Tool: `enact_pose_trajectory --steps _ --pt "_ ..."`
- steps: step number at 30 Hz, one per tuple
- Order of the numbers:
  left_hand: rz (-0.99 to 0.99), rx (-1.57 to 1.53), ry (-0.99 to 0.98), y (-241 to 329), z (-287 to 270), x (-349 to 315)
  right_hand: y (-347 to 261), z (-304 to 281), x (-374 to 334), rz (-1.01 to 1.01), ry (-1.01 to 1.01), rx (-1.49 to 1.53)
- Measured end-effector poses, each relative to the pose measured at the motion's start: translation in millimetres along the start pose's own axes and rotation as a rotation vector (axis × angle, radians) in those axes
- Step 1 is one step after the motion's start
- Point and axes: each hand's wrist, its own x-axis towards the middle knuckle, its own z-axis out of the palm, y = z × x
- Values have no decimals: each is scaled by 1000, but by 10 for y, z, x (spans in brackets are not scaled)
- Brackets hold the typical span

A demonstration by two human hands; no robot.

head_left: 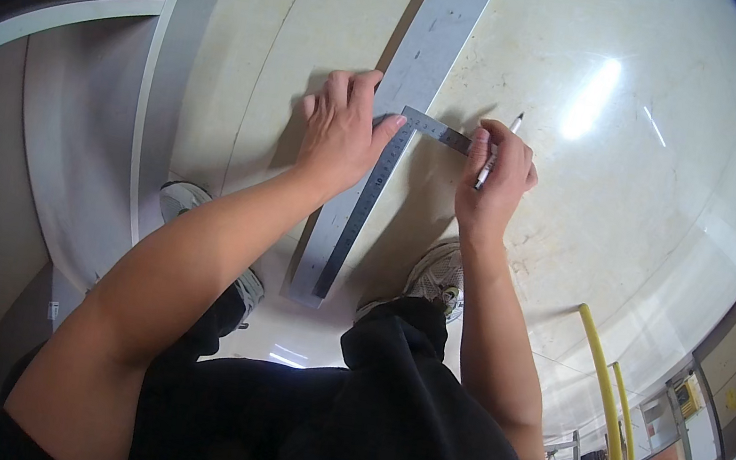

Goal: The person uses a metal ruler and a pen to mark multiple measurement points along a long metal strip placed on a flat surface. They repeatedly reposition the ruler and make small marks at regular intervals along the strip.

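A long grey metal bar [440,33] stretches away from between my feet, and an L-shaped steel square [361,219] lies on it. The square's long arm runs along the bar's right side; its short arm sticks out past that edge to the right. My left hand [342,131] presses its thumb on the square near the corner, its fingers bent at the bar's left edge. Between the fingers of my right hand [495,182] is a slim white pen [489,165] with a dark tip pointing away. That hand also touches the free end of the short arm.
Pale glossy floor tiles [600,208] lie under the bar and reflect a ceiling light. Grey panels with light edges [89,122] stand at the left. A yellow tubular frame [603,379] rises at the lower right. My shoes [439,274] flank the bar's near end.
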Motion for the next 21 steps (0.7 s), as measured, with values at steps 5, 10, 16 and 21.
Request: enact_pose_trajectory --steps 5,10,16,21 --pt "-11 -9 1 -2 11 -2 207 -130 -40 33 -28 20" --pt "-66 -47 -14 42 19 -7 308 -299 -2 -54 -179 57" --pt "-80 -67 -11 65 14 -13 290 -314 30 -79 -230 31" --pt "-73 -59 -29 73 -11 0 267 -270 54 -84 -253 19"
